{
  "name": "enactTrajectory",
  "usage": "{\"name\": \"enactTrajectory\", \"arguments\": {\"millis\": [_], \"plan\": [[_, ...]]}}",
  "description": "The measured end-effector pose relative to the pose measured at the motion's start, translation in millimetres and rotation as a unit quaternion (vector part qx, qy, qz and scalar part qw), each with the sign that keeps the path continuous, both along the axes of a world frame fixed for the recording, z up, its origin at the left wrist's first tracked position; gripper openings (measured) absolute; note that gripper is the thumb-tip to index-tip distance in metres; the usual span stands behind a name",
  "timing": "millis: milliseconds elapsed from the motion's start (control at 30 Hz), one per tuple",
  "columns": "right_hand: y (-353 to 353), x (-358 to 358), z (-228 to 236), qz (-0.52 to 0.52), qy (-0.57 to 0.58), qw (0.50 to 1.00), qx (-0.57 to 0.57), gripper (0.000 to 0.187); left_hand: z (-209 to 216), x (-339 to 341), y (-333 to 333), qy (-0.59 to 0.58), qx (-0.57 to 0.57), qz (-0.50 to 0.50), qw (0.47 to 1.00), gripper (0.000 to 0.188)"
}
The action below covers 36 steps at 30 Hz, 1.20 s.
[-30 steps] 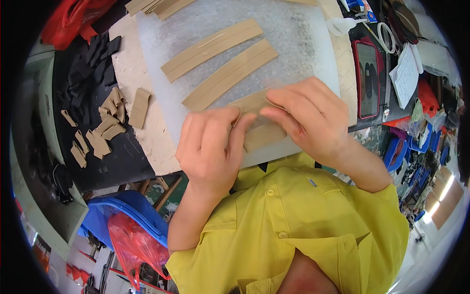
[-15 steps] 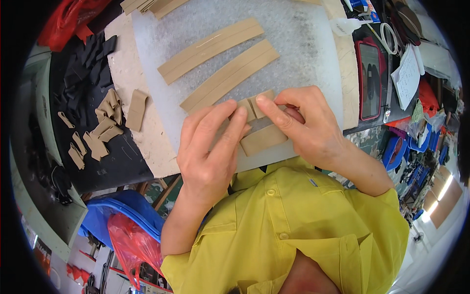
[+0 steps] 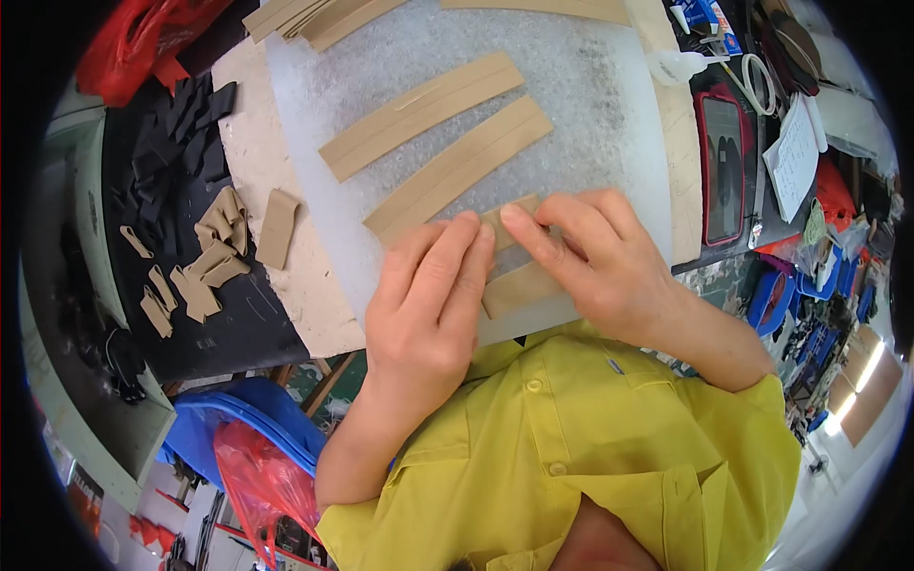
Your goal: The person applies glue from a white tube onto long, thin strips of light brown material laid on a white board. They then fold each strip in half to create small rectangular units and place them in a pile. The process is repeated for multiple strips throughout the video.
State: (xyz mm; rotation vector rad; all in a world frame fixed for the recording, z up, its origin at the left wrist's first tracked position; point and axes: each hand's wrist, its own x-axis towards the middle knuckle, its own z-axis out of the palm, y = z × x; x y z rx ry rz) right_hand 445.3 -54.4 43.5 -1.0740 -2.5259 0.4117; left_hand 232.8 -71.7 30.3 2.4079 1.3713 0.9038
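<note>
My left hand [image 3: 428,295] and my right hand [image 3: 609,266] meet over a tan fabric strip [image 3: 511,228] at the near side of a translucent, textured sheet [image 3: 590,95]. The left fingers are bunched together and press on the strip's end. On the other side, my right thumb lies on top of the strip with the fingers curled behind it. A lower tan band [image 3: 524,289] runs beneath, between the hands; whether it is the same piece cannot be made out. Two flat tan strips, one farther [image 3: 424,114] and one nearer [image 3: 462,169], lie beyond my hands.
Folded tan loops [image 3: 221,224] and black fabric pieces [image 3: 181,133] lie on the dark left tabletop. More tan strips [image 3: 333,17] are stacked at the far edge. A red-framed device [image 3: 724,167], a white squeeze bottle [image 3: 681,66] and a notepad [image 3: 793,162] sit right. A blue bin [image 3: 243,404] stands below left.
My left fingertips have drawn together and closed in toward the right thumb, covering more of the strip. The whole scene has shifted slightly downward and to the right in the picture.
</note>
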Motion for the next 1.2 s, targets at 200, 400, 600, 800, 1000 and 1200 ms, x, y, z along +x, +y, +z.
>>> {"name": "enactTrajectory", "arguments": {"millis": [200, 400, 600, 800, 1000, 1200], "plan": [[-1, -7, 13, 0.017, -0.125, 0.988, 0.091, 0.037, 22, 8, -12, 0.237, 0.040, 0.022, 0.971, 0.035], [64, 1, 26, -0.018, 0.057, 0.998, 0.007, 0.028, 10, -22, 5, 0.002, 0.025, 0.144, 0.989, 0.035], [64, -10, -6, -0.087, 0.099, 0.988, 0.080, 0.027, 8, -26, 11, 0.029, -0.005, 0.171, 0.985, 0.022], [60, -5, 11, -0.115, 0.152, 0.976, -0.102, 0.023, 8, -22, 16, -0.073, -0.041, 0.160, 0.984, 0.023], [56, -27, 15, -0.109, 0.089, 0.990, 0.001, 0.027, 4, -1, 36, -0.137, -0.014, 0.121, 0.983, 0.022], [43, -6, -5, -0.025, 0.112, 0.993, 0.002, 0.053, 4, -13, 34, -0.071, -0.016, 0.046, 0.996, 0.032]]}}
